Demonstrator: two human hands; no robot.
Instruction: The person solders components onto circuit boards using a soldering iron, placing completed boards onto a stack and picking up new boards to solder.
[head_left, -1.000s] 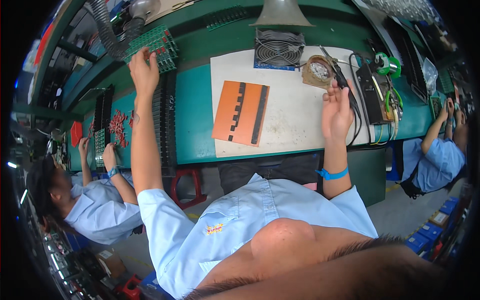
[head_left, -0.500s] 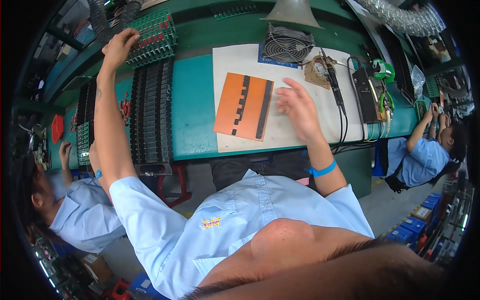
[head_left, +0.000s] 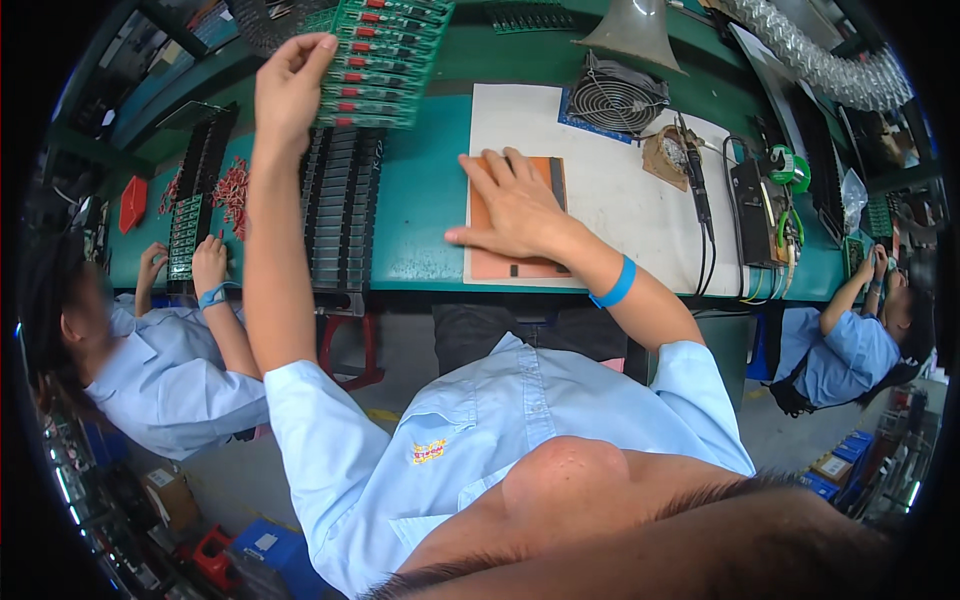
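Note:
My left hand is closed, pinching the left edge of a green circuit board panel fitted with rows of red and dark parts. The panel is up over the far end of a black slatted conveyor track, and its top runs out of the picture. My right hand lies with spread fingers over an orange plate, covering most of its middle. Black strips show on the plate where the hand leaves it bare. Under the plate is a white sheet.
Beyond the plate stand a fan and a fume funnel. To the right are a soldering iron, a black box and a green solder reel. Co-workers sit on both sides; red parts lie by the left one.
My left hand has brought the panel nearer and to the right, off the track's far end. My right hand has come down from beside the orange plate onto it. The view has shifted slightly.

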